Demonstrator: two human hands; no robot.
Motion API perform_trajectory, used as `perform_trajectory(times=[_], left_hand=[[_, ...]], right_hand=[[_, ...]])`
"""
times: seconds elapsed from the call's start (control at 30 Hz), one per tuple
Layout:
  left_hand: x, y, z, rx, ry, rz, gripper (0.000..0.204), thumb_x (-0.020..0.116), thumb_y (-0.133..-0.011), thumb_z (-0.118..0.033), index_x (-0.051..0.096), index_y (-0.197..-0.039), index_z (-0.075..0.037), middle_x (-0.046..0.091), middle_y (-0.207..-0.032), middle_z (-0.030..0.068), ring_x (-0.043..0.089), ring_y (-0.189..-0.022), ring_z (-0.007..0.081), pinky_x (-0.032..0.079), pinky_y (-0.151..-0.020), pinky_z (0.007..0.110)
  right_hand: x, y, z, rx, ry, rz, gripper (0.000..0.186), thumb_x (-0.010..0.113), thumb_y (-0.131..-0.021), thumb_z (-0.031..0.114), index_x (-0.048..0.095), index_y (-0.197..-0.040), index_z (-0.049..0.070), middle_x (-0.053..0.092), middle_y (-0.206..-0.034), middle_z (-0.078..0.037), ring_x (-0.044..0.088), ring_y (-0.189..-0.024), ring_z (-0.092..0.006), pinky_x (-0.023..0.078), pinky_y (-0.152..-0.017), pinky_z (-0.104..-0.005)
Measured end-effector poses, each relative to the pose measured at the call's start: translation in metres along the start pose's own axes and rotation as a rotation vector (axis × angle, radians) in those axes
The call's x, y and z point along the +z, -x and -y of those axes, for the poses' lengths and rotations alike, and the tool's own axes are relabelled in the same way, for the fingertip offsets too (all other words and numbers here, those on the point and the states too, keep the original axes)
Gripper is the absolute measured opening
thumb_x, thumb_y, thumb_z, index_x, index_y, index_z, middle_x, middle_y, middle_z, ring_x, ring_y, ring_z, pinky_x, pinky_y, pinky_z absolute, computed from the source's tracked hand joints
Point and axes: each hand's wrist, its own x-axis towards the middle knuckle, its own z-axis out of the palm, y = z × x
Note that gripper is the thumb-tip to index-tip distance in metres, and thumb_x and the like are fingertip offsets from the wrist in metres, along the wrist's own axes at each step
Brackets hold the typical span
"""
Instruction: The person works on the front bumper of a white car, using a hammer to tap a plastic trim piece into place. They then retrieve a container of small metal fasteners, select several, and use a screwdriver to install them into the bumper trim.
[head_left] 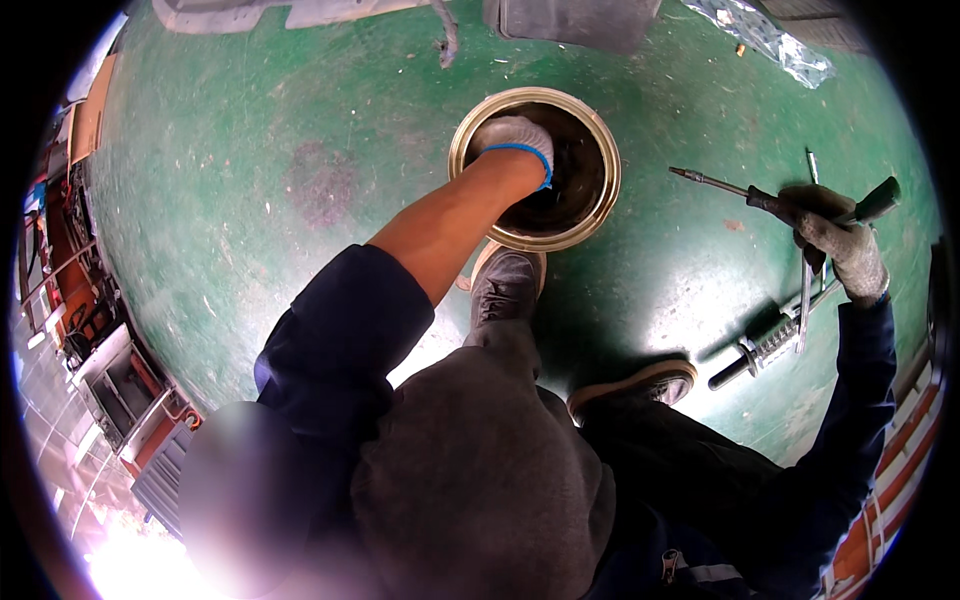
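Note:
My left hand (515, 132), in a pale work glove with a blue cuff, reaches down into a round metal can (463, 140) with a gold-coloured rim. Its fingers are hidden inside, where the can's interior is dark. Off to the right, my gloved right hand (845, 250) is closed around several tools. One is a screwdriver (712, 183) with a dark handle and a long metal shaft pointing left. A tool with a dark green end (880, 200) sticks out to the right of the fist. Thin metal rods (806, 290) extend above and below the same hand.
Below my right hand, a spring-bodied tool with a black grip (760, 350) lies on the green floor (400, 110). My shoes (508, 290) stand close to the can. A dark grey bin-like object (575, 22) and clear plastic wrapping (770, 45) lie at the far side.

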Motion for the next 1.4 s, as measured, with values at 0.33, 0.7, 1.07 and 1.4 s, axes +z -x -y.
perform_trajectory(times=[0.33,0.7,1.07,1.4], left_hand=[[-0.076,0.123,0.029,0.491,0.714,-0.167,0.029,0.069,-0.085,-0.014,0.070,-0.109,0.003,0.074,-0.096,0.0184,0.073,-0.088,0.0322,0.058,-0.077,0.044],[-0.050,0.143,0.055,0.393,2.284,0.240,0.029,0.067,-0.093,-0.010,0.064,-0.120,0.000,0.068,-0.104,0.0168,0.061,-0.085,0.0190,0.048,-0.072,0.029],[-0.047,0.139,0.052,0.564,2.405,0.360,0.032,0.061,-0.096,-0.013,0.061,-0.125,0.000,0.073,-0.107,0.0195,0.074,-0.089,0.0276,0.058,-0.072,0.034],[-0.020,0.134,0.113,0.502,2.251,-0.056,0.036,0.066,-0.092,-0.013,0.064,-0.127,-0.007,0.065,-0.109,0.0086,0.059,-0.093,0.0190,0.050,-0.078,0.030]], right_hand=[[-0.002,0.005,-0.011,-0.001,-0.085,-0.043,0.059,0.070,-0.090,0.046,0.068,-0.126,0.000,0.059,-0.077,-0.001,0.053,-0.062,-0.0080,0.041,-0.053,-0.0239],[0.003,0.007,0.011,0.016,-0.123,-0.020,0.059,0.076,-0.089,0.045,0.069,-0.123,-0.001,0.060,-0.075,-0.001,0.056,-0.058,-0.0087,0.043,-0.050,-0.0245],[0.003,0.018,0.009,0.010,-0.147,-0.045,0.055,0.074,-0.091,0.042,0.068,-0.125,-0.001,0.062,-0.077,-0.002,0.056,-0.058,-0.0091,0.044,-0.051,-0.0244],[0.005,0.016,0.004,-0.068,-0.067,-0.076,0.059,0.071,-0.091,0.047,0.068,-0.125,-0.002,0.062,-0.077,-0.002,0.057,-0.063,-0.0078,0.045,-0.053,-0.0228]])
